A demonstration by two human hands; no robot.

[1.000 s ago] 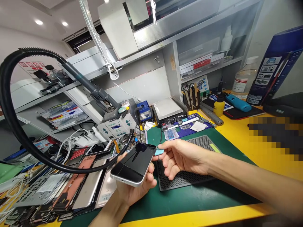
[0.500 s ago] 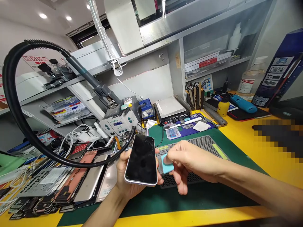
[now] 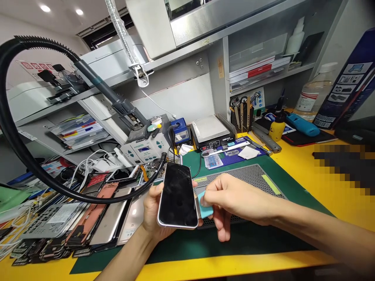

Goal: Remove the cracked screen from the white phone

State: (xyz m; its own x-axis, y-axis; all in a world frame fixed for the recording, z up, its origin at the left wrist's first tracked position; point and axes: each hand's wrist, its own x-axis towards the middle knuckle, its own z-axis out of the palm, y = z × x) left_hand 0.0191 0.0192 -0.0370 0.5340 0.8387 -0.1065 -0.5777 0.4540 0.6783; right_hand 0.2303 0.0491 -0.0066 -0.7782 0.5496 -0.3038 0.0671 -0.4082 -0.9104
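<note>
A smartphone with a dark screen and a silver frame lies in my left hand, its fingers wrapped around the sides from below. Cracks run across the screen's upper right corner. Between thumb and fingers of my right hand is a pry tool with a flat turquoise grip and a thin greyish blade. The blade is at the phone's right long edge; whether it has entered the seam I cannot tell. Beneath both hands is a perforated grey mat on a green work mat.
Several phones and back covers lie at the left. A black hose loops over them from the hot-air station. Behind the mats stands a heating plate, with a tweezers holder and a yellow bottle to its right.
The phone has shifted slightly right and turned a little in my left hand. My right hand has brought the pry tool's blade closer against its edge. The camera view has shifted slightly.
</note>
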